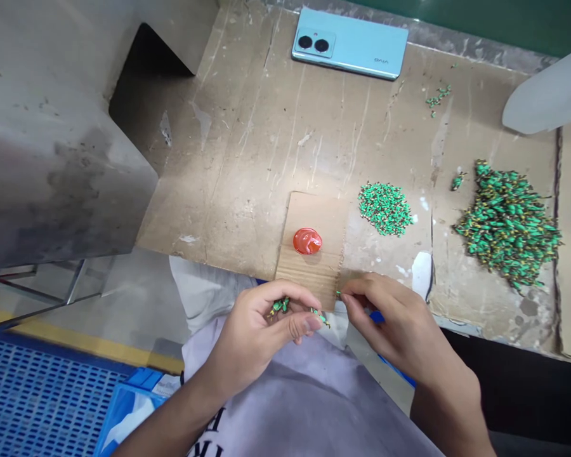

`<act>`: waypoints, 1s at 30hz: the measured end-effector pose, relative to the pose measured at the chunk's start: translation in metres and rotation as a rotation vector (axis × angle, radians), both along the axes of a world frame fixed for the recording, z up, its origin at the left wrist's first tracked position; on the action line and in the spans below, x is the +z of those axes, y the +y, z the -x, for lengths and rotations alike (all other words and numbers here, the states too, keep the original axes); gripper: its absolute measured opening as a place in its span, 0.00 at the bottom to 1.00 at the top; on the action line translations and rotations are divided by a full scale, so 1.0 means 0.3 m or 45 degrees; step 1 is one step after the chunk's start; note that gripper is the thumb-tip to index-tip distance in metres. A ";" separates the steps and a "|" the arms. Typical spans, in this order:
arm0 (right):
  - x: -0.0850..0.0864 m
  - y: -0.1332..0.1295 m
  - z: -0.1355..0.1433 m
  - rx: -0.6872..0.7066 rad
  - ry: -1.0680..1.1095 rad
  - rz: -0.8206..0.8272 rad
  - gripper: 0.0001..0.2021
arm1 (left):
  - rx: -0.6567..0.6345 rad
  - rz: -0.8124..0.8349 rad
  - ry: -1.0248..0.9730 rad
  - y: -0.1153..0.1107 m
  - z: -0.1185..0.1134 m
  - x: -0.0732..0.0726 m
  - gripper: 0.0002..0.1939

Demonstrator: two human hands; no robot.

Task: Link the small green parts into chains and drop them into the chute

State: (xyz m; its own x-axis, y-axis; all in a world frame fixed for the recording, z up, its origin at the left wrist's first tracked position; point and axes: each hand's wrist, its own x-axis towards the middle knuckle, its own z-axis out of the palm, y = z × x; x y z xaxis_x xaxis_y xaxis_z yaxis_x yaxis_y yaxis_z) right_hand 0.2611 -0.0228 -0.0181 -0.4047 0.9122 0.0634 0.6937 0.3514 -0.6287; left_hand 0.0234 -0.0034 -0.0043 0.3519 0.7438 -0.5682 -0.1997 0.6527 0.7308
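My left hand [266, 324] is curled around several small green figures with dark and yellow ends, one of them, a green figure [320, 317], pinched between thumb and fingertip. My right hand [390, 311] is closed in a pinch on a tiny green piece [339, 293], held just right of the left fingertips. Both hands are at the table's front edge. Beyond them lies a cardboard piece [314, 209] bearing a small red oval dish [307, 241] with a glossy surface. A pile of small green pieces [385, 208] lies beyond my right hand.
A larger heap of green figures [509, 228] spreads at the right, with a few loose green bits [438, 96] farther back. A light blue phone [352, 44] lies at the back edge. A grey metal housing [66, 139] stands left; a white rounded object [547, 89] intrudes at right.
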 end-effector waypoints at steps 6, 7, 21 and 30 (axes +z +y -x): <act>0.000 0.015 0.002 0.059 -0.054 -0.036 0.06 | 0.034 -0.034 0.018 -0.008 0.003 0.000 0.05; 0.003 0.016 0.002 0.058 -0.048 -0.039 0.07 | 0.040 -0.038 0.018 -0.008 0.003 0.001 0.05; 0.104 0.005 0.089 -0.001 0.634 0.410 0.05 | 0.044 -0.347 0.111 -0.008 -0.016 0.035 0.11; 0.103 0.020 0.087 0.022 0.633 0.457 0.06 | -0.038 -0.441 0.163 -0.024 -0.001 0.017 0.06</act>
State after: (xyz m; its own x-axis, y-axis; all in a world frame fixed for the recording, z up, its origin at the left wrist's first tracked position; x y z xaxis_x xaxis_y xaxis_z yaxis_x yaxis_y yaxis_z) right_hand 0.2349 -0.0167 0.0127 -0.4202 0.9053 -0.0615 0.2832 0.0665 -0.9568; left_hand 0.0237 -0.0106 0.0008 0.3184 0.8904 -0.3254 -0.0767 0.3663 0.9273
